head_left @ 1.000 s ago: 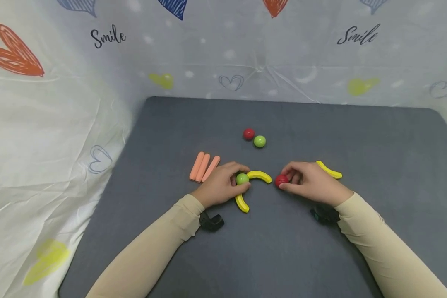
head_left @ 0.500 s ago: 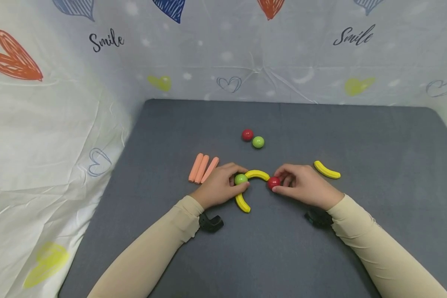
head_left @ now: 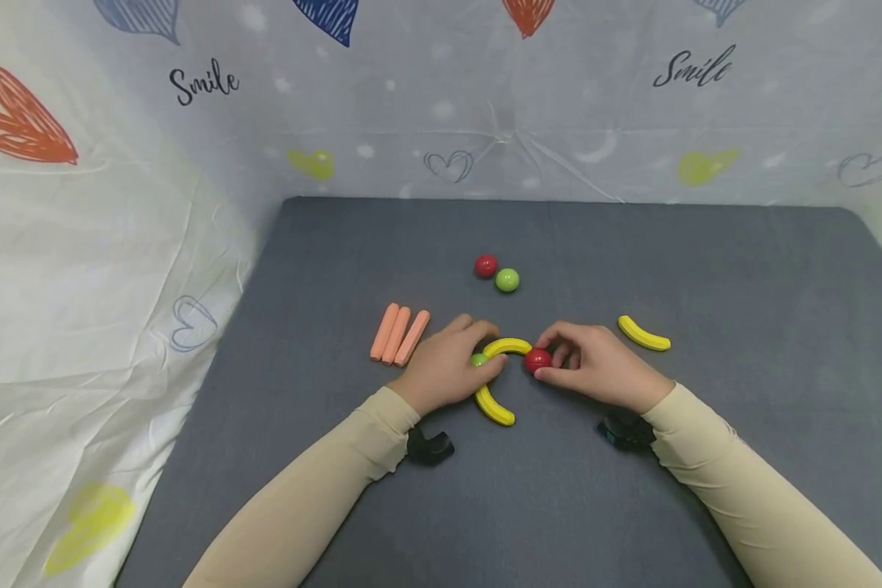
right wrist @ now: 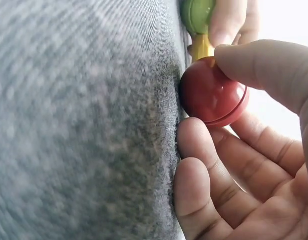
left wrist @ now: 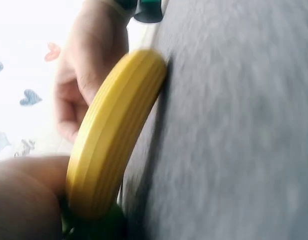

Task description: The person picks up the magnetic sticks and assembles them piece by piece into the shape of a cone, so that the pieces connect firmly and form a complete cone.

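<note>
My right hand (head_left: 603, 363) pinches a shiny red ball (head_left: 537, 360) with a groove round it, on the dark grey table. The ball meets the right end of a yellow curved piece (head_left: 510, 346), shaped like a banana. My left hand (head_left: 448, 366) has its fingertips and thumb about this piece near its left end. A green ball (head_left: 478, 359), partly hidden by the left hand, sits at that end. From it a second yellow curved piece (head_left: 496, 407) runs down and right; such a piece (left wrist: 113, 135) fills the middle of the left wrist view.
Three pinkish-orange sticks (head_left: 398, 335) lie just left of my left hand. Farther back, a loose red ball (head_left: 486, 265) and a green ball (head_left: 507, 280) sit close together. Another yellow curved piece (head_left: 643, 333) lies beyond my right hand. Patterned cloth (head_left: 448, 98) borders the table (head_left: 750, 278).
My right hand has brought the red ball leftward to the upper yellow piece's end. My left hand has shifted right from the green ball, and the lower yellow piece has swung right.
</note>
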A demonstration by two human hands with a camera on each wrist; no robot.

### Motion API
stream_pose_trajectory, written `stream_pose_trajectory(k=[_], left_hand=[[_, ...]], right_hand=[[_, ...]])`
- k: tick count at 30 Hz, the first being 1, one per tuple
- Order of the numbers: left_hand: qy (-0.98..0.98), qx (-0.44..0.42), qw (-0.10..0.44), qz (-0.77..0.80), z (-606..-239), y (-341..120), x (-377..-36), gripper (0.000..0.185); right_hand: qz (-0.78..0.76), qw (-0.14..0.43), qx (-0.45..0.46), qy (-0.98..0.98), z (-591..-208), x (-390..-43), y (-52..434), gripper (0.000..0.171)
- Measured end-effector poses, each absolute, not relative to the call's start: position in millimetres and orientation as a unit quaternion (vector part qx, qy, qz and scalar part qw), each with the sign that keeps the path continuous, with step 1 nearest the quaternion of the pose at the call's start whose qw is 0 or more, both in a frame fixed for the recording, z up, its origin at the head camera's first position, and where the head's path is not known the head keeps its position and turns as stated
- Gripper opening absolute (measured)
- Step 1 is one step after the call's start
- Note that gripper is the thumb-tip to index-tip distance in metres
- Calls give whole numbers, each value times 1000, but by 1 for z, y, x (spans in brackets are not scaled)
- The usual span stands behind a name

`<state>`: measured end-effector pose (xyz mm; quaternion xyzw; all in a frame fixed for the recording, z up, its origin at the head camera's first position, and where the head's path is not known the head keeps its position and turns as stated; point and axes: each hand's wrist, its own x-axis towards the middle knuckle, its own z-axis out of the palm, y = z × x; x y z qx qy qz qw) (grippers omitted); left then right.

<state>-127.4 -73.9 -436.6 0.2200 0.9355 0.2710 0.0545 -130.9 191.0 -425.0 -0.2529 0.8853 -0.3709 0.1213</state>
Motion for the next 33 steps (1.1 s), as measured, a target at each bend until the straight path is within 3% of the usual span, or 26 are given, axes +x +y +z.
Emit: stream_pose_trajectory(k=[8,18,27,33], left_hand=[[944,220,10,246,-439,-66,-123,28],[941,226,-5,253,-441,-66,-121,24],[946,225,26,234,-432,-71,-122,26],[930,199,86,298,-423,-75,-124,21]], right_hand=[[-375,120,-247,886,-424,-128,192,29],[-368,111,-246,890,-423,-127,193,30],[-380,103,-272,878,-424,-126,192,32],[-373,94,-306,871,-426,-129,187,32]])
